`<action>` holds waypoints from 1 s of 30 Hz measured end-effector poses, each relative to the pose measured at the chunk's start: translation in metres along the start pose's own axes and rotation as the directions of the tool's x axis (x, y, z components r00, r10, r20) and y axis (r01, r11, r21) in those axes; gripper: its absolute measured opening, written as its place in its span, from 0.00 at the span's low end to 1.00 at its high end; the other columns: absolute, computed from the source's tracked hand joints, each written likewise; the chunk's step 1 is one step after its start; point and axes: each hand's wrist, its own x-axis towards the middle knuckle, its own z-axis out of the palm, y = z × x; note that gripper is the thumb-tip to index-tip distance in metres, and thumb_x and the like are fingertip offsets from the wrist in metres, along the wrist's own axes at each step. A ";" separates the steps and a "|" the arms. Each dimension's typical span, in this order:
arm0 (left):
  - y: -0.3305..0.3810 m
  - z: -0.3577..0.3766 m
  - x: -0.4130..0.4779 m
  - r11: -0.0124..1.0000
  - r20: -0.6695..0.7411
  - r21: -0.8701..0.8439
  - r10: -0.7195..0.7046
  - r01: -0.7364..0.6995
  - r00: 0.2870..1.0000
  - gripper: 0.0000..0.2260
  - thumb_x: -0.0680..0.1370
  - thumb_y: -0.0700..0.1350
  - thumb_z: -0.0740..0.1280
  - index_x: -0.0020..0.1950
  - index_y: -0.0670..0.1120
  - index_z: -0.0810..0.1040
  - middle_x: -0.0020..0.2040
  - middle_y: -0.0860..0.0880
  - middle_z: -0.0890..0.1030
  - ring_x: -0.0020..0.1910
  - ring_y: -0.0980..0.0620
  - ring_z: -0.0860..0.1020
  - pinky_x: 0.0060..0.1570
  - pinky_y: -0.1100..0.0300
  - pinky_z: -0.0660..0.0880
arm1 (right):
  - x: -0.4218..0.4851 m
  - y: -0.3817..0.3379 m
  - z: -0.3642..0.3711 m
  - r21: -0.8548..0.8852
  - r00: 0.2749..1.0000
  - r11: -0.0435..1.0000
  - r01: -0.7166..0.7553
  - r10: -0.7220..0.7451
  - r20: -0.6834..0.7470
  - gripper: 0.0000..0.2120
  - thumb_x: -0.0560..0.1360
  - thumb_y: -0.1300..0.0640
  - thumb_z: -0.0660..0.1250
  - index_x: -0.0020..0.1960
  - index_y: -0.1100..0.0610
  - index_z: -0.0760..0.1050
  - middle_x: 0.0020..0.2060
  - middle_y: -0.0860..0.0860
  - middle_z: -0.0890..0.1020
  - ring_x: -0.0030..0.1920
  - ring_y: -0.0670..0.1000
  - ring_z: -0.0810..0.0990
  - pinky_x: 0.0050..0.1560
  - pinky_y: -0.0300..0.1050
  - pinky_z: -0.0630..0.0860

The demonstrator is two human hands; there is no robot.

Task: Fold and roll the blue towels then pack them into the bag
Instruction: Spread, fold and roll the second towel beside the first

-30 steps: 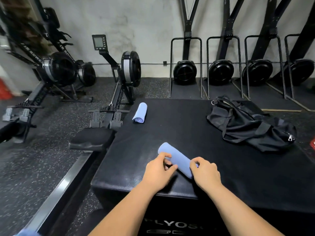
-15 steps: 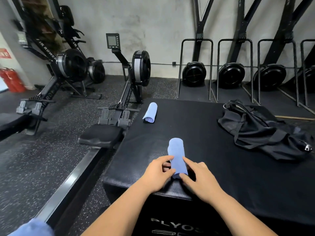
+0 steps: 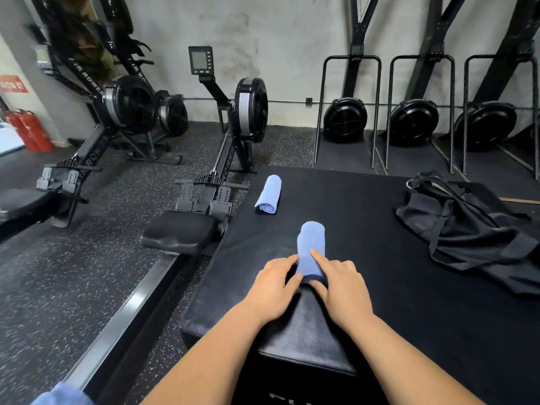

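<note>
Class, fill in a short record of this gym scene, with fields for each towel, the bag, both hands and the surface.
surface: black padded box
near towel: blue, rolled, on the box
far towel: blue, rolled, box's far left corner, untouched
bag: black, slumped on the box's right side
left hand: holds the near towel's near end
right hand: holds the same end

Left hand (image 3: 271,283), right hand (image 3: 343,285) around rolled towel (image 3: 310,244)

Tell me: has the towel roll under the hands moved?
Yes. The near towel roll turned clockwise on the box; it now lies nearly parallel to the far roll.
</note>
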 end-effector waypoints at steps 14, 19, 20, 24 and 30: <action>-0.066 -0.016 0.093 0.921 -0.195 0.377 -0.028 0.101 0.980 0.27 0.86 0.58 0.57 0.84 0.50 0.60 0.85 0.50 0.58 0.85 0.49 0.50 0.83 0.50 0.48 | 0.122 -0.018 0.041 -0.001 0.994 0.997 -0.079 0.079 -0.076 0.28 0.83 0.43 0.64 0.81 0.39 0.60 0.62 0.44 0.80 0.60 0.55 0.71 0.56 0.53 0.72; -0.072 -0.007 0.099 0.869 -0.197 0.458 -0.107 0.188 0.974 0.31 0.86 0.63 0.46 0.86 0.49 0.53 0.86 0.50 0.53 0.85 0.51 0.46 0.83 0.48 0.45 | 0.166 -0.021 0.058 -0.008 0.987 0.994 -0.110 0.109 -0.117 0.28 0.83 0.44 0.63 0.81 0.39 0.60 0.62 0.44 0.79 0.61 0.55 0.71 0.56 0.53 0.71; -0.071 -0.006 0.099 0.863 -0.197 0.470 -0.102 0.186 0.975 0.31 0.86 0.63 0.45 0.86 0.50 0.53 0.86 0.50 0.53 0.85 0.51 0.46 0.83 0.48 0.46 | 0.174 -0.021 0.061 -0.011 0.985 0.993 -0.118 0.115 -0.127 0.28 0.83 0.44 0.63 0.81 0.40 0.59 0.62 0.44 0.79 0.61 0.55 0.71 0.56 0.52 0.70; -0.075 -0.004 0.101 0.855 -0.199 0.483 -0.101 0.187 0.975 0.31 0.86 0.63 0.45 0.86 0.50 0.54 0.86 0.50 0.53 0.85 0.51 0.47 0.83 0.47 0.47 | 0.204 -0.024 0.073 -0.014 0.979 0.990 -0.138 0.134 -0.155 0.29 0.84 0.45 0.63 0.82 0.42 0.59 0.62 0.46 0.80 0.61 0.56 0.71 0.56 0.53 0.70; -0.076 -0.002 0.100 0.863 -0.204 0.472 -0.092 0.180 0.975 0.30 0.86 0.62 0.46 0.85 0.50 0.56 0.86 0.50 0.55 0.85 0.51 0.48 0.83 0.47 0.48 | 0.229 -0.027 0.082 0.027 0.973 0.988 -0.155 0.157 -0.167 0.29 0.84 0.48 0.64 0.82 0.44 0.59 0.64 0.49 0.79 0.66 0.57 0.70 0.65 0.55 0.69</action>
